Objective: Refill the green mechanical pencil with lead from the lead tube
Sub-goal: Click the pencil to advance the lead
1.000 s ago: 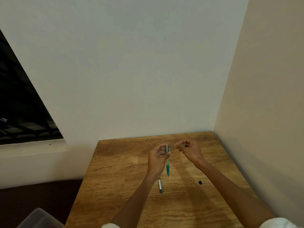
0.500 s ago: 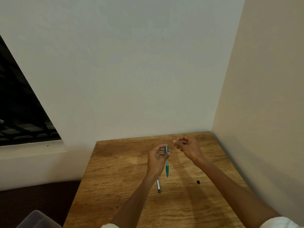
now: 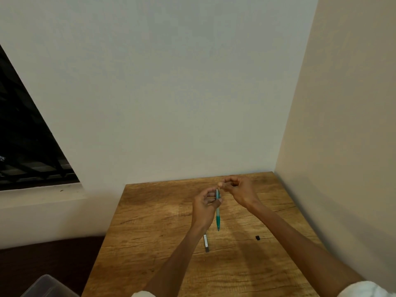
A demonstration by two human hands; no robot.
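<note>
Left hand (image 3: 204, 205) gripping green pencil (image 3: 218, 215) upright, right hand (image 3: 237, 188) fingertips pinched at its top — contents unclear

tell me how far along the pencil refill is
Done: the lead tube and a small black cap lie apart on the table. In hand: left hand grips the green pencil tip down; right hand pinches at its top, lead too thin to see. Left: feeding lead, recapping.

My forearms are bare from each hand back to near the elbow. Behind my left hand (image 3: 204, 207) and right hand (image 3: 240, 189), white sleeves (image 3: 364, 289) sit pushed up.
</note>
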